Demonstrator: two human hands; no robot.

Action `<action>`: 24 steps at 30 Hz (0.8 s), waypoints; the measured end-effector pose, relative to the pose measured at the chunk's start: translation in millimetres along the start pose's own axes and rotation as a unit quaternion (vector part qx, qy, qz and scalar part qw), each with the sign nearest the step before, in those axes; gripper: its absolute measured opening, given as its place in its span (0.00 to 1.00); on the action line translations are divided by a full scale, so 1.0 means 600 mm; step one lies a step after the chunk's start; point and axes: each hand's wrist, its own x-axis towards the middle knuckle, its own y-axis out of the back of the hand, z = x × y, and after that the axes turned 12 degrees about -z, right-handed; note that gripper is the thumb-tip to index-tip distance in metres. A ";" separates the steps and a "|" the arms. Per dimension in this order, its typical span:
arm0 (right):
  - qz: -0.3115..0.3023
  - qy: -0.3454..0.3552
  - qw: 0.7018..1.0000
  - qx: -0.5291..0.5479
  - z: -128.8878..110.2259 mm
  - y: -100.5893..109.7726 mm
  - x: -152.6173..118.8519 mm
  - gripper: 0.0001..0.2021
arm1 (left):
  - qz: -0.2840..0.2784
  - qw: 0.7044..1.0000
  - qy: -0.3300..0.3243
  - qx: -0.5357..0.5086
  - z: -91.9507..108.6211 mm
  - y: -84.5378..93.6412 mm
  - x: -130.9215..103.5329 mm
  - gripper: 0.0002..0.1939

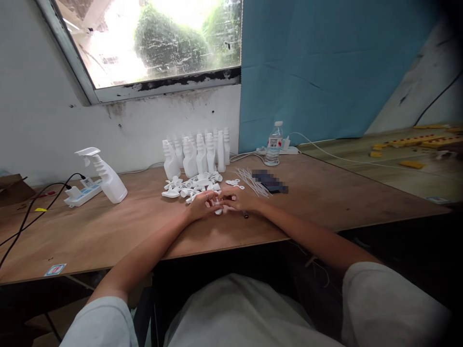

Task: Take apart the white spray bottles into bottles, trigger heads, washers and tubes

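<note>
My left hand (201, 205) and my right hand (237, 198) meet over the table, fingers closed around a small white plastic part (218, 211). It looks like a trigger spray head, though the fingers cover most of it. Just beyond my left hand lies a pile of white trigger spray heads (195, 183). Small flat white pieces (235, 182) rest past my right hand, beside a bundle of thin white tubes (253, 182). A short dark rod-like object (246, 215) shows by my right hand; its kind is unclear.
Several white bottles without heads (201, 154) stand by the wall. One bottle with a spray head (108, 178) leans at left near a power strip (85, 193) and black cables. A water bottle (274, 147) and a blurred-out dark flat object (269, 182) are at right. The table's front edge (224, 249) is near me.
</note>
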 end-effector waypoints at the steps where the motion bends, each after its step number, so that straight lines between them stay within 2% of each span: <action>1: 0.001 0.000 1.000 -0.001 0.000 -0.001 0.000 0.10 | 0.004 1.000 0.007 -0.001 -0.002 -0.002 0.000 0.18; 5: -0.012 0.012 1.000 -0.012 0.002 0.001 0.001 0.09 | 0.019 0.999 0.042 -0.008 -0.004 -0.008 0.003 0.22; 8: -0.018 0.024 0.999 -0.025 0.005 0.003 0.002 0.08 | 0.010 0.999 0.047 -0.002 0.000 -0.008 0.006 0.22; 16: -0.012 0.011 0.998 -0.057 0.017 0.010 -0.005 0.08 | -0.019 0.997 -0.031 0.067 0.010 0.013 0.003 0.16; 24: -0.012 0.019 0.994 -0.107 0.008 0.014 -0.004 0.07 | -0.002 0.993 -0.037 0.113 0.010 0.016 0.004 0.18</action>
